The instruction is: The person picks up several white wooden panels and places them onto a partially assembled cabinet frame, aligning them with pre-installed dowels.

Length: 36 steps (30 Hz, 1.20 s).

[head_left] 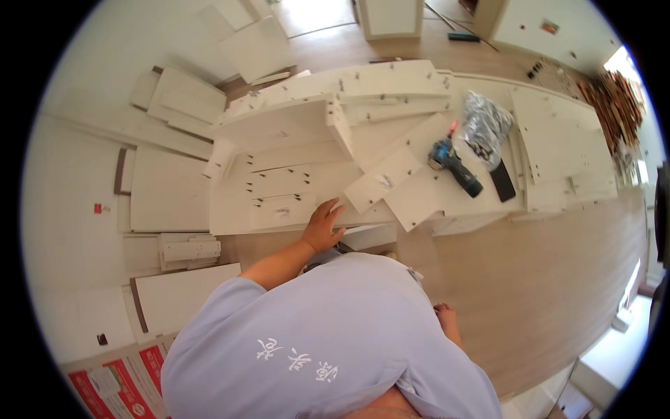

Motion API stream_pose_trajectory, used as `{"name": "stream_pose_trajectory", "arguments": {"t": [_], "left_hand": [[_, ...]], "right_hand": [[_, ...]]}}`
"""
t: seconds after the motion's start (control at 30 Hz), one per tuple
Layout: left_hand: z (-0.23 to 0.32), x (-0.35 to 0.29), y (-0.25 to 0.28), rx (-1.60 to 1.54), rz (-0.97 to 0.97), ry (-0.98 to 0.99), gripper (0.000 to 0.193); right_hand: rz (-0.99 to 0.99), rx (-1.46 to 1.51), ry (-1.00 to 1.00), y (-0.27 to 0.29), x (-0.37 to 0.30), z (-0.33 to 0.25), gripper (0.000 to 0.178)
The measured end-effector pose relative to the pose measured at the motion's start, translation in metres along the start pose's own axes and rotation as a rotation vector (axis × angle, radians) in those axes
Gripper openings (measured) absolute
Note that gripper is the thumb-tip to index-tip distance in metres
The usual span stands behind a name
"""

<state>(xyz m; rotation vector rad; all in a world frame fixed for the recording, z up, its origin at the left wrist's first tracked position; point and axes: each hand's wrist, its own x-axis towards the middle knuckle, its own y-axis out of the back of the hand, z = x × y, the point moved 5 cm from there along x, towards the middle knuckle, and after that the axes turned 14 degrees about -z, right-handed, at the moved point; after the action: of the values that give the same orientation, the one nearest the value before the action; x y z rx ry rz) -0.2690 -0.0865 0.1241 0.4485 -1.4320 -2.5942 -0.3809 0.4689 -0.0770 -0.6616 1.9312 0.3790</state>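
Head view: your left hand [324, 226], spread and empty, lies at the near edge of the white panel [278, 187], probably best steadied clear of its dark fittings [298, 196], while what your right hand [445, 315] holds cannot be told.

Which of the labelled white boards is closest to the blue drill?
The small board, just left of the drill; the other labelled boards are larger and farther left.
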Motion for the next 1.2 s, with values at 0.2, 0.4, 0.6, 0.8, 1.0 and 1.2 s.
{"name": "stream_pose_trajectory", "arguments": {"t": [0.2, 0.4, 0.6, 0.8, 1.0, 1.2], "left_hand": [[-0.063, -0.070, 0.073, 0.011, 0.239, 0.114, 0.056], [-0.202, -0.137, 0.137, -0.062, 0.714, 0.337, 0.047], [-0.419, -0.221, 0.152, -0.902, 1.048, 0.916, 0.052], [-0.468, -0.193, 0.161, -1.752, 1.001, 0.752, 0.049], [-0.534, -0.173, 0.137, -1.719, 0.630, 0.622, 0.036], [-0.526, -0.153, 0.151, -1.835, 0.633, 0.549, 0.035]], "right_hand": [[-0.006, -0.098, -0.018, -0.026, 0.005, -0.045, 0.035], [0.003, -0.022, 0.092, -0.070, 0.007, -0.068, 0.032], [0.039, -0.184, 0.051, -0.162, -0.016, -0.089, 0.034], [0.022, -0.287, 0.042, -0.264, -0.044, -0.094, 0.038], [0.119, -0.303, 0.040, -0.319, -0.072, -0.098, 0.037], [0.208, -0.238, 0.041, -0.337, -0.098, -0.089, 0.037]]}}
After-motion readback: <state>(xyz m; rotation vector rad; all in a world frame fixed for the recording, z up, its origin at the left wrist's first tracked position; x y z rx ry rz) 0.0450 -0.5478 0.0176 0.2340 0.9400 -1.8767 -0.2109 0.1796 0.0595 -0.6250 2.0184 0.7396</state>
